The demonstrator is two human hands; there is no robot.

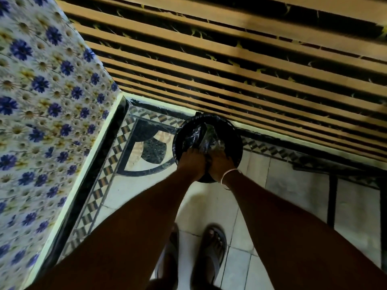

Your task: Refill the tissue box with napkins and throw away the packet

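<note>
A round black bin (235, 143) lined with a black bag stands on the floor in the corner. A crumpled clear plastic packet (209, 139) sits in its mouth. Both my hands reach down over the bin's near rim, side by side. My left hand (191, 162) presses on the packet's left side and my right hand (222, 164), with a bangle at the wrist, grips its near right part. The tissue box is not in view.
A wall with blue flower tiles (41, 101) runs along the left. A wall of tan and black stripes (230, 59) stands behind the bin. The floor (293, 195) is pale tile with a patterned border. My sandalled feet (209, 258) stand just behind the bin.
</note>
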